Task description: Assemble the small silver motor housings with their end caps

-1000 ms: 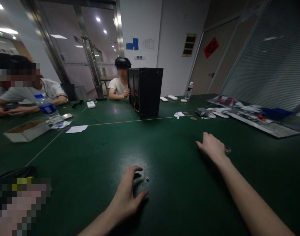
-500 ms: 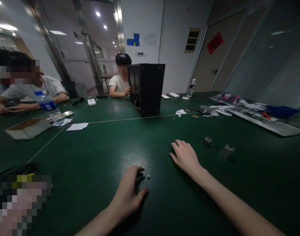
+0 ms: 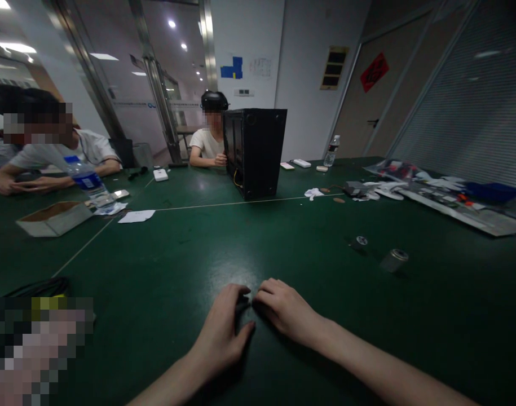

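My left hand (image 3: 220, 334) rests on the green table (image 3: 164, 265) close in front of me, arched, with fingers and thumb apart and nothing in it. My right hand (image 3: 285, 310) lies palm down just right of it, fingers pressed together and curled, their tips meeting my left fingertips. The spot under those tips is hidden. Two small metal cylinders lie further right, a short one (image 3: 360, 241) and a longer one (image 3: 393, 259), both out of my hands.
A black computer case (image 3: 258, 149) stands mid-table with a person seated behind it. Another person leans on the table at far left, near a water bottle (image 3: 88, 183), a cardboard box (image 3: 54, 217) and papers. Clutter and a long tray (image 3: 444, 197) lie at right.
My right hand has pulled back from the far right, leaving the two metal cylinders on the table, and come down beside my left hand. The tiny part seen there is now covered.
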Demonstrator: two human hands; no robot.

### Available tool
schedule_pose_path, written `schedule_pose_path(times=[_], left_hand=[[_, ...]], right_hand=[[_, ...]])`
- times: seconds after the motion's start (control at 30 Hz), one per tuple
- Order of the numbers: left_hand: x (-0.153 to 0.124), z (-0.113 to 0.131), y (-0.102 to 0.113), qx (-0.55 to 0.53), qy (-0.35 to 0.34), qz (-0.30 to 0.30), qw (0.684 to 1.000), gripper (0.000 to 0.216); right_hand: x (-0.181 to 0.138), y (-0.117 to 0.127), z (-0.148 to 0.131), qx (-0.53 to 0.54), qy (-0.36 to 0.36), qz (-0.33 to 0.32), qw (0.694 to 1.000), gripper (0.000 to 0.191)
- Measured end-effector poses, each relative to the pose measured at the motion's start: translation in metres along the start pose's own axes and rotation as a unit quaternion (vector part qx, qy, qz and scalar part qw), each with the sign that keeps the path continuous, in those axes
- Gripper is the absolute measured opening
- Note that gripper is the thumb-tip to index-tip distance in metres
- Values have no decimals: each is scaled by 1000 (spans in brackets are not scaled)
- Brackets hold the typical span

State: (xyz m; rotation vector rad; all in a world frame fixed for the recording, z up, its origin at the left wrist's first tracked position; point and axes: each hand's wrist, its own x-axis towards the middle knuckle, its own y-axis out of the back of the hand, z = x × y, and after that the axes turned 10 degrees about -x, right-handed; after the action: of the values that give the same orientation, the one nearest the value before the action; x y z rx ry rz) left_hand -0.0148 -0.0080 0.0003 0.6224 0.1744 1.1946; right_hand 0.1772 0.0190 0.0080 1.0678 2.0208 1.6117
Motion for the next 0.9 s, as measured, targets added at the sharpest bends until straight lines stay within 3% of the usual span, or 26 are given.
schedule_pose_path(times=[0.07,0.13,0.2,0.3,0.33,0.4,0.67,0.9], left_hand=[[0,0,0,1,3,0,1000,44],[1,1,1,2,5,-2,1000,43],[1,2,1,4,6,-5,1000,41],[2,4,1,6,8,-6,1000,38],[2,4,1,7,8,-6,1000,38],[2,4,1,10,9,-6,1000,37],[2,1,1,12,10,-9,1000,36],[3,-7,-1,20,10,-15,1000,35]], right_hand=[[1,-4,1,91,-16,15,996,16],[1,-7,1,259,-53,17,964,10],[2,-10,0,461,-111,11,880,8],[2,-15,-3,681,-169,-7,712,24],[2,-17,-4,717,-175,-15,675,28],[1,-19,-4,751,-174,-32,636,30],[0,-24,0,765,-176,-58,617,28],[-2,-22,5,763,-159,-90,620,24]])
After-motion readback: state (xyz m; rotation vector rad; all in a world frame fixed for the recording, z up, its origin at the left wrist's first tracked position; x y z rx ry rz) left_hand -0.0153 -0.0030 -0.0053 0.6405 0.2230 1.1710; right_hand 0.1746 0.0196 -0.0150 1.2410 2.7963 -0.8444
